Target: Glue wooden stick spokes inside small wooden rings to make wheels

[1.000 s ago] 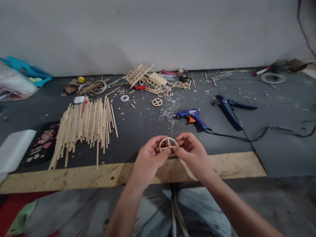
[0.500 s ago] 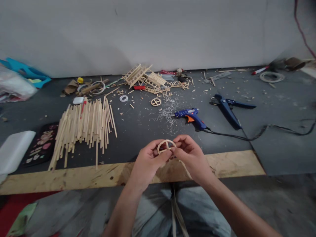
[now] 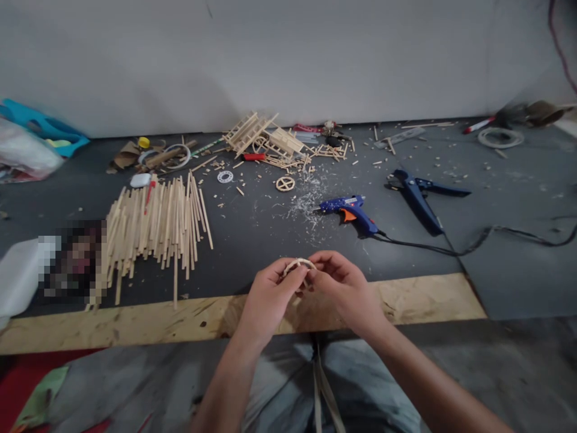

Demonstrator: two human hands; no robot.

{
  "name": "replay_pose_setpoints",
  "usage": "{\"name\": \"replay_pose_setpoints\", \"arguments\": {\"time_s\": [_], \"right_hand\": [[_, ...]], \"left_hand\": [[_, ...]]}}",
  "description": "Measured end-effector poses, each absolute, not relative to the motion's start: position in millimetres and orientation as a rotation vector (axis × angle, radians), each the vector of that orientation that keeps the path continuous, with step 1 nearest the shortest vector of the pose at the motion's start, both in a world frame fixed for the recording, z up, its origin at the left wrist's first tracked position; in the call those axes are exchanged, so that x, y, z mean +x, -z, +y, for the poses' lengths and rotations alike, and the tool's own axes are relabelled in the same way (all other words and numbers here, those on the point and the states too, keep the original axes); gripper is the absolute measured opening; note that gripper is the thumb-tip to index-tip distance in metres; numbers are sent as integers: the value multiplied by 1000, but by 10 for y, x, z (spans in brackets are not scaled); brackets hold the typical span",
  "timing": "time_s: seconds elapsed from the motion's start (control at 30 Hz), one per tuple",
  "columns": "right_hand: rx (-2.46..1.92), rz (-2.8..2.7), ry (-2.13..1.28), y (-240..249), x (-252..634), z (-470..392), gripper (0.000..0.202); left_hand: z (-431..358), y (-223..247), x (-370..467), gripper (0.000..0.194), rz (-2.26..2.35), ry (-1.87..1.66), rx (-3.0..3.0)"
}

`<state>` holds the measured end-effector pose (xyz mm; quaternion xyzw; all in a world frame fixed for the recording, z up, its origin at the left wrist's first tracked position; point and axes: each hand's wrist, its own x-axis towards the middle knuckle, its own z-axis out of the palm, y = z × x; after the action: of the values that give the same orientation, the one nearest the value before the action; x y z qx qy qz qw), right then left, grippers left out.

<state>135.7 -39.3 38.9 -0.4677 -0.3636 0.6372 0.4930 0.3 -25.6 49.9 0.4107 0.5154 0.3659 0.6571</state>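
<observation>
Between both hands, over the table's front edge, is a small wooden spoked wheel (image 3: 301, 262), its lower part hidden by my thumbs. My left hand (image 3: 274, 294) grips its left side with thumb and fingers. On its right side my right hand (image 3: 345, 290) pinches it in the same way. A similar wooden wheel (image 3: 285, 184) lies on the dark table beyond my hands. To its right rests a blue glue gun (image 3: 349, 209) with an orange trigger, among white shavings.
Many wooden sticks (image 3: 157, 222) lie at the left. A blue cutter (image 3: 417, 198) and the glue gun's black cable (image 3: 424, 248) are at the right. Stick-built frames (image 3: 265, 137) stand near the wall, beside a white ring (image 3: 225, 177) and scattered offcuts.
The held wheel has tilted, and my thumbs now cover more of it. A thin strip that hung below my right hand is no longer visible.
</observation>
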Motion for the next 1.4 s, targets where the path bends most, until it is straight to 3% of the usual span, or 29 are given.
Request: {"name": "replay_pose_setpoints", "arguments": {"time_s": [0.33,1.07,1.4], "right_hand": [[-1368,-1066,-1499,-354,1393,-375,13],[-1280,-971,-1521,-308,1384,-385,17],[-1371,-1088,-1356,-261,1356,-430,19]], "left_hand": [[-250,-457,-11,19,1218,-784,953],[-280,-449,11,22,1193,-764,922],[-293,-466,12,25,1250,-776,918]]}}
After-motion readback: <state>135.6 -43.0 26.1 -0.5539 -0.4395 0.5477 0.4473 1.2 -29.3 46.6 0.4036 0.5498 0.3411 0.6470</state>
